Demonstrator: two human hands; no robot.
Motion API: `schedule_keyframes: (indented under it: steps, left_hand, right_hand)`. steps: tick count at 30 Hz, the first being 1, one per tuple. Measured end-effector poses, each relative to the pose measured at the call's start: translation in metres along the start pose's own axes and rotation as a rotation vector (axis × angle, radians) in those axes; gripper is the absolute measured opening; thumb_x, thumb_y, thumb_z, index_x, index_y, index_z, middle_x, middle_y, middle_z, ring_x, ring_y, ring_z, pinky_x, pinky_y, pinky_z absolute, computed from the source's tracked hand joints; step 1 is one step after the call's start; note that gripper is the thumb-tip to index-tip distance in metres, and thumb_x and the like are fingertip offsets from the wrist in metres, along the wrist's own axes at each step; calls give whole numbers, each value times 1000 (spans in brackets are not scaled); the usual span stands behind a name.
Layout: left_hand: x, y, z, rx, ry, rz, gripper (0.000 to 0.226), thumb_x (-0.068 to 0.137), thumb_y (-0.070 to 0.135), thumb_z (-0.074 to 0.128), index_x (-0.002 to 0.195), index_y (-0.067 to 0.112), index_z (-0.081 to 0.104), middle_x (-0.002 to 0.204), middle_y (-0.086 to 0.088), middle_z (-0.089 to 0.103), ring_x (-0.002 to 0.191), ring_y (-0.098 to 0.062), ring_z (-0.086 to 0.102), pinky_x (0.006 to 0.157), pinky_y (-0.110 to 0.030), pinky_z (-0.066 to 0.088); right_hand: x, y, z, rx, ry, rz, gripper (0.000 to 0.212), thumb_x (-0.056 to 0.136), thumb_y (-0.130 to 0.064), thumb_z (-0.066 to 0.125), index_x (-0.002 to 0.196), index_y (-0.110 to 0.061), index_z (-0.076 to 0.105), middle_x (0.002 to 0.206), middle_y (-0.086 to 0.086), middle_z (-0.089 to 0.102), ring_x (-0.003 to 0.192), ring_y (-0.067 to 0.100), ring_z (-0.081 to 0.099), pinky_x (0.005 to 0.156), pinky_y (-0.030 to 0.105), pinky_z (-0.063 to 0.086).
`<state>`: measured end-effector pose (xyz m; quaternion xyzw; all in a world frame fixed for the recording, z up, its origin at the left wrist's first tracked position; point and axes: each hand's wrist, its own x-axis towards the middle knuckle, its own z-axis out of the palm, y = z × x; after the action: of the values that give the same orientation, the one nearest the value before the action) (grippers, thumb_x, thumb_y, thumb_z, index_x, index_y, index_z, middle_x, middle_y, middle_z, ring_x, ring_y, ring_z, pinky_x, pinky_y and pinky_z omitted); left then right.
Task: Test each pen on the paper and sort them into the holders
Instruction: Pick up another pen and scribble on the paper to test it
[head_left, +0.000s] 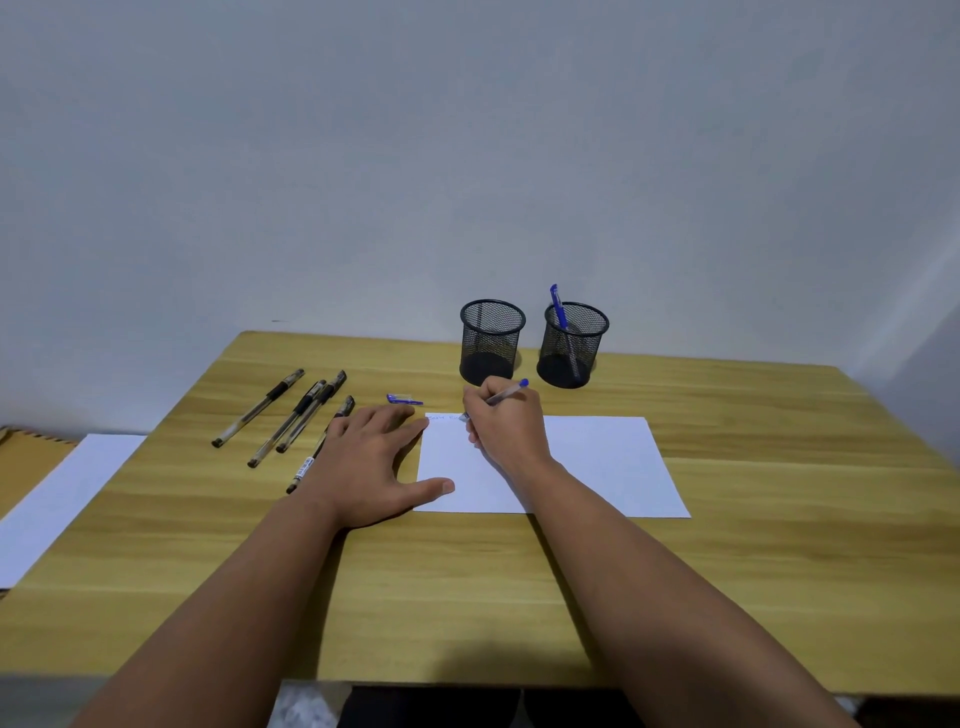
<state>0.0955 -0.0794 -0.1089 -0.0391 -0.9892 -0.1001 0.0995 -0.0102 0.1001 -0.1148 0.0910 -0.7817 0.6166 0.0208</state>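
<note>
My right hand (506, 423) grips a blue pen (506, 393), fingers curled round its barrel, the tip down at the top left corner of the white sheet of paper (602, 462), where I can see a little faint blue writing (445, 417). The pen's blue end slants up and to the right, toward the holders. My left hand (374, 462) lies flat with fingers spread wide, holding nothing; the thumb presses on the paper's left edge and the forefinger reaches its top left corner.

Just beyond the left fingertips a blue pen cap (404, 399) lies loose on the wooden table (467, 587). Left of that hand lie four black pens (291, 415), capped, all slanting the same way; the nearest of them runs partly under my left hand. Behind the paper stand two black mesh holders: the left holder (491, 340) looks to have nothing in it, the right holder (571, 345) has one blue pen (558, 309) leaning inside. The left holder stands just behind my right hand's knuckles.

At the far left, a second white sheet (57, 499) lies off the table's edge.
</note>
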Motion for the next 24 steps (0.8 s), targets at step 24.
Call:
schedule_keyframes:
  steps: [24]
  left_hand:
    - [0, 2, -3, -23, -3, -10, 97, 71, 94, 40, 152, 40, 40, 160, 12, 34, 147, -12, 23, 117, -44, 20]
  right_hand:
    - [3, -5, -6, 145, 120, 87, 43, 103, -31, 63, 72, -7, 44, 61, 10, 47, 55, 26, 47, 51, 37, 50]
